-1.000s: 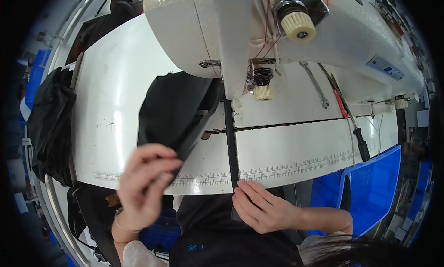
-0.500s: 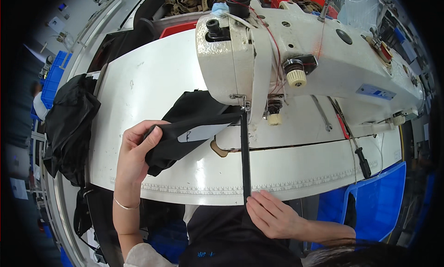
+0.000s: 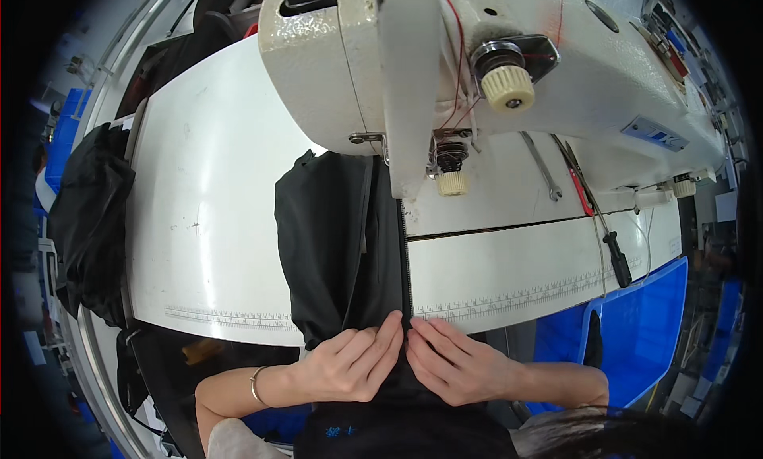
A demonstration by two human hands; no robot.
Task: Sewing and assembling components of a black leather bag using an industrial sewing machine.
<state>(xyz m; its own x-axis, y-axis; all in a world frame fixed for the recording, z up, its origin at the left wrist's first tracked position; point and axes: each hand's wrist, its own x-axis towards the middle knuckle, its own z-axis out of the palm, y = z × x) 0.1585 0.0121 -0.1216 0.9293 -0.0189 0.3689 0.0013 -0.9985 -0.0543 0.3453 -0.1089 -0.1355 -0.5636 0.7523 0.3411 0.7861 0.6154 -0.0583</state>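
Black fabric (image 3: 322,236) runs from under the sewing machine's head (image 3: 314,69) toward me, with folds along its length. A narrow black zipper tape (image 3: 407,276) lies along its right edge. My left hand (image 3: 350,364) is closed on the near end of the fabric, its fingertips by the zipper tape. My right hand (image 3: 457,364) pinches the tape from the other side, close to the left fingertips. The machine's pale upright part hides the needle and the fabric's far end.
A black fabric pile (image 3: 91,213) hangs over the table's left edge. A wrench (image 3: 542,169), red-handled scissors (image 3: 580,189) and a black-handled screwdriver (image 3: 616,256) lie to the right on the white table (image 3: 207,181). Below them stands a blue bin (image 3: 644,332).
My left hand has come down and right, bringing the fabric alongside the zipper tape. My right hand has shifted slightly and stays on the tape. The view has moved closer to the machine.
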